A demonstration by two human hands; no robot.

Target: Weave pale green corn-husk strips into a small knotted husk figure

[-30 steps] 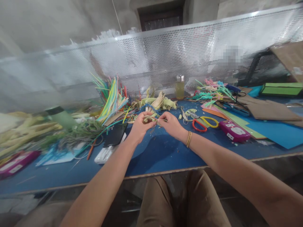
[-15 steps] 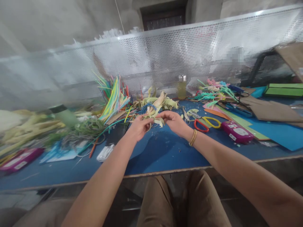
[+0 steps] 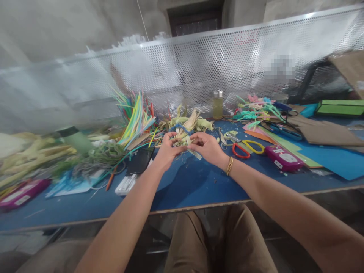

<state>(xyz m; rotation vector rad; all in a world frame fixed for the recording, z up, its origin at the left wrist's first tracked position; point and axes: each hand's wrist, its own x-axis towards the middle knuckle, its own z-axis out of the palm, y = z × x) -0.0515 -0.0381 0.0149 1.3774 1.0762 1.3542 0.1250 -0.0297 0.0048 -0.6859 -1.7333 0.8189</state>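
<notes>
My left hand (image 3: 167, 151) and my right hand (image 3: 207, 147) meet over the blue table (image 3: 187, 185), both pinched on a small bundle of pale corn-husk strips (image 3: 184, 142) held between them. One strip hangs down from under my right fingers. A gold bracelet sits on my right wrist. Just behind the hands lies a pile of loose green and tan husks (image 3: 187, 123).
Coloured straws (image 3: 135, 117) fan up at the left beside a black phone (image 3: 139, 161). Red scissors (image 3: 240, 150), yellow scissors (image 3: 253, 146) and a pink case (image 3: 281, 158) lie to the right. A small jar (image 3: 217, 104) stands by the perforated metal screen (image 3: 227, 60). Cardboard and paper sheets lie far right.
Both hands stay on the husk bundle and have shifted slightly; my fingers have worked the strips, and one strip now hangs lower under my right hand.
</notes>
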